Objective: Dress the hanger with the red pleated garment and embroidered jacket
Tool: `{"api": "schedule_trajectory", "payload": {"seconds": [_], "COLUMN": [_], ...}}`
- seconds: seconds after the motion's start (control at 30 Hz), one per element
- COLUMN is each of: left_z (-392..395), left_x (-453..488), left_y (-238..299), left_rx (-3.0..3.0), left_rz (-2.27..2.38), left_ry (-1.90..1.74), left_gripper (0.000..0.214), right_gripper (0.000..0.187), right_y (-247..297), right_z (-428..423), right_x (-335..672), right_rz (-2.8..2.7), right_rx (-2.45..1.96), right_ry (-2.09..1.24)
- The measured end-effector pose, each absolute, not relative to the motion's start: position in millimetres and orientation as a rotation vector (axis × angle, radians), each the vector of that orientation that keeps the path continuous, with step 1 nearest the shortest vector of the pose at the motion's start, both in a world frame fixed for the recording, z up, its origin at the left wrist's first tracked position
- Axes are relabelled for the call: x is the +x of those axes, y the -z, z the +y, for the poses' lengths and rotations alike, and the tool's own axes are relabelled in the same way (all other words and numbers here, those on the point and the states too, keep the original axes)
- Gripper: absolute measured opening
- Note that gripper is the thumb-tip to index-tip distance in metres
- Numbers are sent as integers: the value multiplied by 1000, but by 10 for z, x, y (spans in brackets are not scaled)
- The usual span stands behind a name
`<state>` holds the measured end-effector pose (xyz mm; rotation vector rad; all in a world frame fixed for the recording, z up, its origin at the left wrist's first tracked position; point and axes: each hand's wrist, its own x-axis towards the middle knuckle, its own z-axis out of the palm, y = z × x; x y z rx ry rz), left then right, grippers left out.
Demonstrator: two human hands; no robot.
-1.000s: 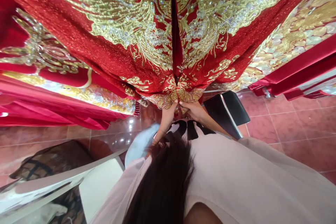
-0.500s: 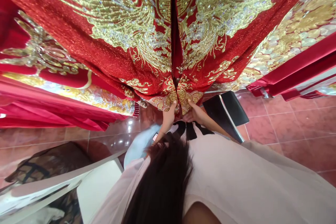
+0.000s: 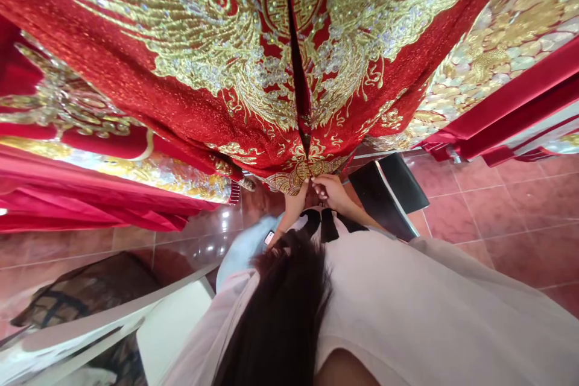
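Observation:
A red jacket point(image 3: 262, 114) with gold and silver bead embroidery hangs in front of me, its front opening running down the middle. At the bottom of that opening, where a gold wave pattern edges the hem, my left hand point(image 3: 296, 200) pinches the left front edge with the thumb up. My right hand point(image 3: 331, 190) is closed beside it, thumb and forefinger on the edge at the opening. The two hands nearly touch, and the front edges meet between them. Whatever small fastening may lie under the fingertips is hidden.
More red and gold garments hang at the left point(image 3: 81, 96) and right point(image 3: 506, 48). A black chair point(image 3: 384, 193) stands right of my hands. White furniture point(image 3: 176, 313) and a dark mesh bag point(image 3: 90, 283) are at lower left, on a pinkish tiled floor point(image 3: 479, 205).
My right hand has moved left, up against my left hand. The two front edges of the jacket have come together at the hem. The view has shifted slightly.

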<state>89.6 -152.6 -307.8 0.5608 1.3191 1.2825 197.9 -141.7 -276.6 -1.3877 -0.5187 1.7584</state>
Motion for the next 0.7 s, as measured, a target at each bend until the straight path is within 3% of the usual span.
{"api": "schedule_trajectory", "payload": {"seconds": [0.3,0.53,0.7], "left_z": [-1546,-1582,-1614], "left_x": [989,948,944], "left_y": [3008,2781,2478], "left_rx": [574,513,474], "left_rz": [1285,1237,1186], "left_ry": [-1320,-1367,-1333], "left_gripper": [40,40,38], "right_gripper": [31,28,35], "right_y": [2748,2727,2526], "right_z": [-1515,-1634,-1625], "right_x": [1966,2140,2143], "right_rz": [-511,-494,-377], "right_rx": [-1424,-1435,-1043], "right_ry": [-1736,-1998,-1991]}}
